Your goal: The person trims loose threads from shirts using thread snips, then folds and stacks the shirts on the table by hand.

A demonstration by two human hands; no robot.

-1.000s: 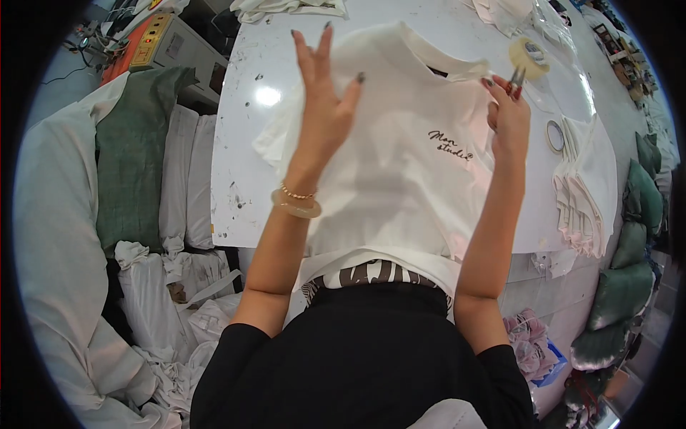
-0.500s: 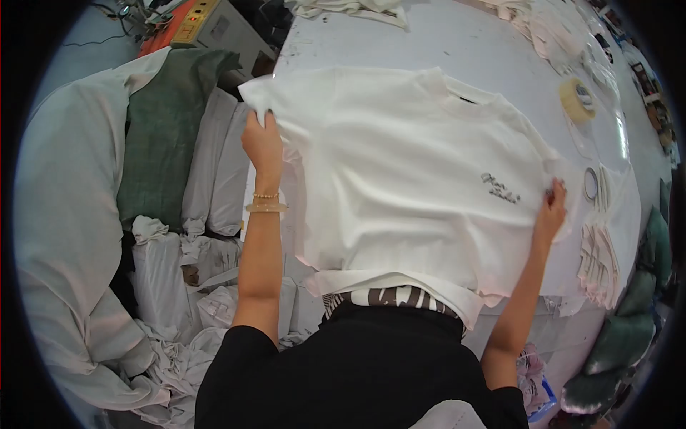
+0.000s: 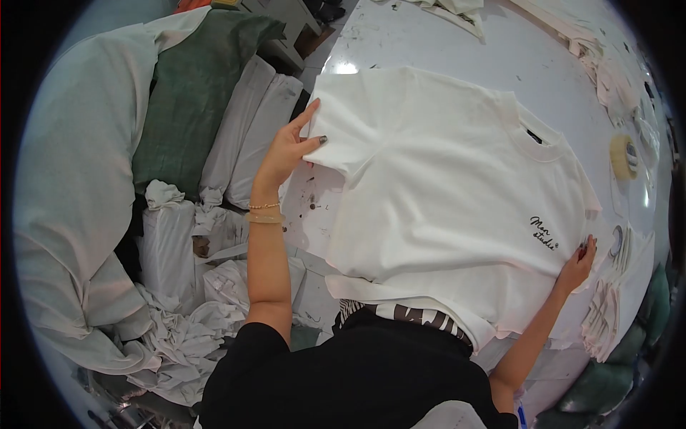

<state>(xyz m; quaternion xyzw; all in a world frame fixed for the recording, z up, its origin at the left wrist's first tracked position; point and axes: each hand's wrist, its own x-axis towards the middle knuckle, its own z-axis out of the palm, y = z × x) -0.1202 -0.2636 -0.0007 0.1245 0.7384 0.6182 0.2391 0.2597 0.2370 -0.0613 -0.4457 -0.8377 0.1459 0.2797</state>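
Note:
A white T-shirt (image 3: 443, 186) lies spread on the table, its neckline toward the upper right and its lower hem against my body. Small black script lettering (image 3: 544, 233) marks its chest. My left hand (image 3: 286, 151) is at the hem of the left-side sleeve, fingers stretched and thumb apart, the thumb resting on the cloth. At the right side of the shirt, below the other sleeve, my right hand (image 3: 576, 266) has its fingers closed on the fabric edge. The cloth partly hides the fingertips of that hand.
On the white table (image 3: 429, 50) at right are a tape roll (image 3: 623, 157) and a stack of folded pale fabric (image 3: 607, 307). More pale cloth (image 3: 607, 71) lies at the far right. Left of the table stand a green sack (image 3: 204, 100) and wrapped white bundles (image 3: 168, 247).
The view has shifted left and down. The shirt lies flatter, with its left-side sleeve spread out. My left hand has gone from pinching that sleeve to fingers apart.

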